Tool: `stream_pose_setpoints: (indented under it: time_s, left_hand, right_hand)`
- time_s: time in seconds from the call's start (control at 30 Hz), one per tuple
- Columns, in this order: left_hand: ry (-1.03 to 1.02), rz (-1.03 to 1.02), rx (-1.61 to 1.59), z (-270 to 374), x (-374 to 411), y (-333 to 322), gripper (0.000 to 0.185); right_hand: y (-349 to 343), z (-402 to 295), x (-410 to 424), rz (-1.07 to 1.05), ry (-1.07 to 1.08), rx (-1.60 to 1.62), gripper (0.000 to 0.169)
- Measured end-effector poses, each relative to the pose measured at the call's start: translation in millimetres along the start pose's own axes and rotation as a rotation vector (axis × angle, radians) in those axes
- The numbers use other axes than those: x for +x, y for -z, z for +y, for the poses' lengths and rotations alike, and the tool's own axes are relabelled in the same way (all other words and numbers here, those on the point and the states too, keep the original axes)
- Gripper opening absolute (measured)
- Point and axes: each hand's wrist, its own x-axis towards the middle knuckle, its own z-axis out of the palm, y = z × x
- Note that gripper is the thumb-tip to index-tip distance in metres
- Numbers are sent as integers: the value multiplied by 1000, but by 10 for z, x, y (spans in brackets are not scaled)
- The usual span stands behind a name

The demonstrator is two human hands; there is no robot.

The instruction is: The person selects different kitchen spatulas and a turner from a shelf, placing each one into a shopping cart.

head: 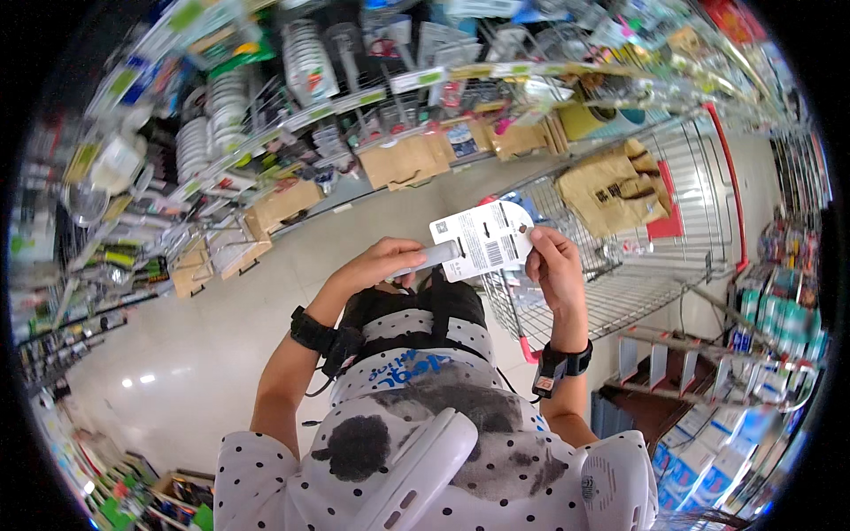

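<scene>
In front of my waist is a white backing card (481,240) with a barcode, small print and a hang hole at its right end. Attached to it, or lying over its left edge, is a grey, tube-like handle (435,255). My left hand (377,264) grips the handle, its thumb along the top. With thumb and fingers, my right hand (556,265) pinches the card's rounded end beside the hang hole. What the product is beyond its handle cannot be told.
A wire shopping cart (624,285) with red trim stands right of me, carrying a brown paper bag (614,189). Shelves of hanging kitchenware (312,66) curve across the front and left. A metal stepladder (690,368) and stacked blue-and-white boxes (710,458) are at the lower right.
</scene>
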Motion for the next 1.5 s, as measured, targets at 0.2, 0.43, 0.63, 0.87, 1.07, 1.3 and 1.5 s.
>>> stream_pose_setpoints:
  time_s: [0.2,0.43,0.63,0.87,1.07,1.3,1.5]
  left_hand:
    - [-59,375,31,-192,-663,259,34]
    - [-37,621,-144,-332,-1066,457,40]
    - [-63,505,-499,-289,-1102,631,40]
    - [15,425,-443,-264,-788,930,37]
    - [-114,602,-129,-298,-329,1295,25]
    - [-243,574,-121,-234,213,1669,35]
    - [-245,608,-71,-169,657,1878,34]
  right_hand:
    - [-773,68,87,-175,25,-97,22]
    - [-1442,82,277,-377,12,-81,26]
    - [-1724,49,460,-443,3,-146,33]
    - [-1702,132,963,-547,-35,-137,13]
    - [-1580,178,1452,-430,139,-312,15]
    - [-1352,472,2218,-318,368,-681,18]
    - [-1557,520,2631,-339,276,-454,19]
